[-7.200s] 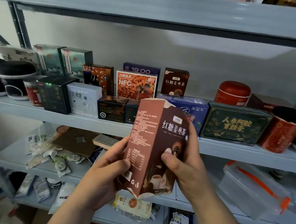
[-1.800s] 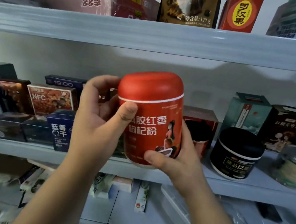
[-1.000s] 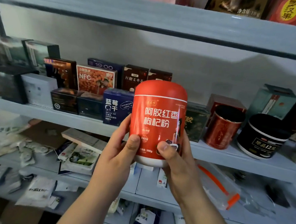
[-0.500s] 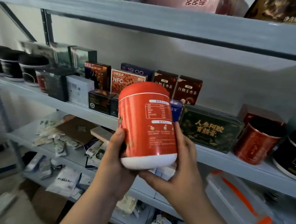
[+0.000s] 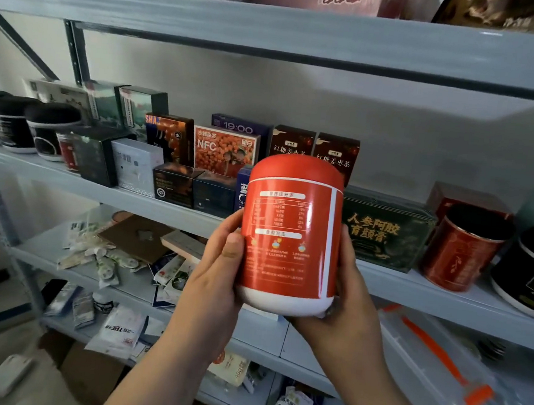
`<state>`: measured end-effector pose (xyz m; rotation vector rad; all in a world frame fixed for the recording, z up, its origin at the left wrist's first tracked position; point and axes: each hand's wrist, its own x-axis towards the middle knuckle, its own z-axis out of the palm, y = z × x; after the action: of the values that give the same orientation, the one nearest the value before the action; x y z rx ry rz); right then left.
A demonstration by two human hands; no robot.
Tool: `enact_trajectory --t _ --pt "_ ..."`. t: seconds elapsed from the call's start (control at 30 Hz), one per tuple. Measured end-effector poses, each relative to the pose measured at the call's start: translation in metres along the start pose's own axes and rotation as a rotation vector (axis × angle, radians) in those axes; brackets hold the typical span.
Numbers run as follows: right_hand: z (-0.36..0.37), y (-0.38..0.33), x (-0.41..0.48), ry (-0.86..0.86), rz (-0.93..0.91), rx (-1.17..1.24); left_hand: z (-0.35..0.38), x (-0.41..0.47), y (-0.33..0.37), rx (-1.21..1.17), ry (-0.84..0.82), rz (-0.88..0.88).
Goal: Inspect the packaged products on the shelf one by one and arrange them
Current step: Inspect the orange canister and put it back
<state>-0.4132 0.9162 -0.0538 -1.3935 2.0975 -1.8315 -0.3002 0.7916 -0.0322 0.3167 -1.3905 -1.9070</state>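
Upright, domed lid up — red jar (image 5: 290,237) gripped by left hand (image 5: 215,282) and right hand (image 5: 343,311)

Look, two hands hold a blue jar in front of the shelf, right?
Not quite: the jar is red with a white base, not blue. The head view shows the left hand and the right hand holding it in front of the shelf.

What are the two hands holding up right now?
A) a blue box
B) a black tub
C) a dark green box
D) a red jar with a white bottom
D: the left hand and right hand both grip the red jar, in front of the shelf.
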Motion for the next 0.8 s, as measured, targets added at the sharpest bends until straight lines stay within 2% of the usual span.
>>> enact_trajectory --t 0.13,0.27,0.4,0.57,0.8 --pt "-0.002 0.004 0.0 0.008 -0.005 -0.086 0.0 0.0 -0.006 0.06 -0.133 -0.005" --pt "-0.006 0.002 -0.003 0.049 -0.03 -0.164 0.001 0.002 -0.01 -0.01 -0.087 -0.062" --pt "-0.01 -0.002 -0.004 0.043 -0.012 -0.141 0.008 0.0 -0.008 -0.221 -0.002 -0.202" --pt "-0.015 -0.008 0.0 -0.041 -0.03 0.053 0.013 -0.005 -0.012 -0.484 -0.018 -0.418" --pt "-0.014 0.001 0.005 -0.046 -0.041 0.135 0.016 -0.008 -0.016 -0.568 -0.054 -0.539"
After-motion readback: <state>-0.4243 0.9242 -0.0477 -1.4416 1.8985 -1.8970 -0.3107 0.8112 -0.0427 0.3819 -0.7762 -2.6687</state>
